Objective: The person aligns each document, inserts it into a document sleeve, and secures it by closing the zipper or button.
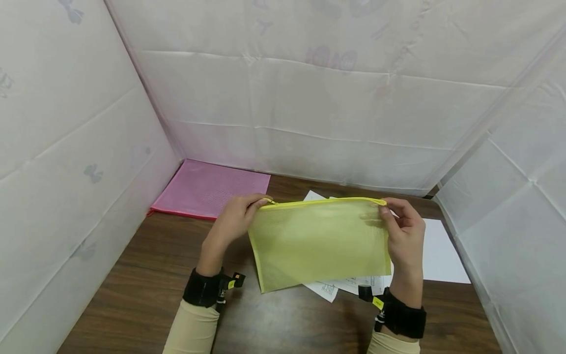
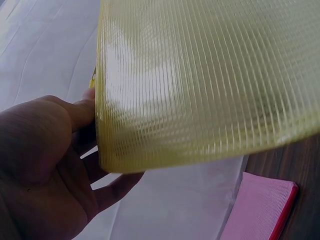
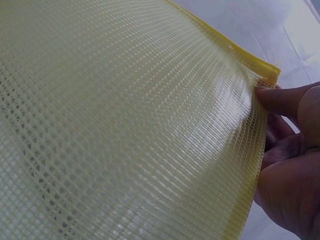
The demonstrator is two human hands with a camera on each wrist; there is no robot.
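head view: yellow mesh zip pouch (image 1: 319, 241) held upright above brown table (image 1: 146, 290), zipper edge on top. left hand (image 1: 233, 220) pinches upper left corner, right hand (image 1: 403, 235) pinches upper right corner. white papers (image 1: 438, 255) lie on table under and behind pouch. pink mesh pouch (image 1: 208, 189) flat in far left corner, well apart.

left wrist view: thumb and fingers (image 2: 82, 112) clamp pouch edge; pink pouch at lower right.

right wrist view: thumb (image 3: 285, 97) presses mesh just below zipper band, fingers curl behind.
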